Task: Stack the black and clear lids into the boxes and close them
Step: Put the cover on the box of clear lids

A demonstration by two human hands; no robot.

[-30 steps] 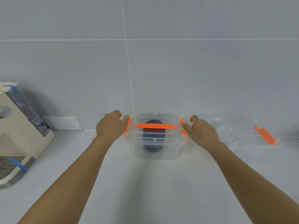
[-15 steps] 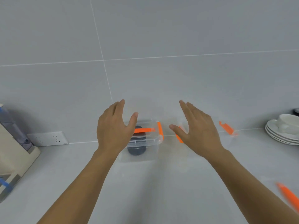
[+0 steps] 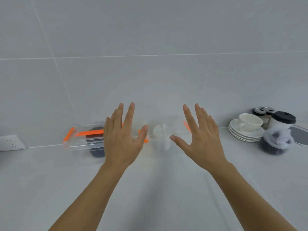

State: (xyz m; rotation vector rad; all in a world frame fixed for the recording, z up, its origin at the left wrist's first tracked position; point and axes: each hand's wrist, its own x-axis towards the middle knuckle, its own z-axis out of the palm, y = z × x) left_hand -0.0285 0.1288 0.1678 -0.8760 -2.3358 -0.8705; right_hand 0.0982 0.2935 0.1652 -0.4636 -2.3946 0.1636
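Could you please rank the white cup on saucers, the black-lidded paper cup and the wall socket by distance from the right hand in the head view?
1. White cup, on saucers to the right hand's right.
2. Black-lidded paper cup, just beyond it.
3. Wall socket, far left.

Legible text, labels, brands, numbers, signs: none on any item in this blurred view.

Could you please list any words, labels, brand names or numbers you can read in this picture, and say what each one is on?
None can be read.
Clear box with orange latches: no label visible.
White cup and saucers: plain, no print.
Black-lidded paper cup: no print visible.
Wall socket: no readable marking, blurred.
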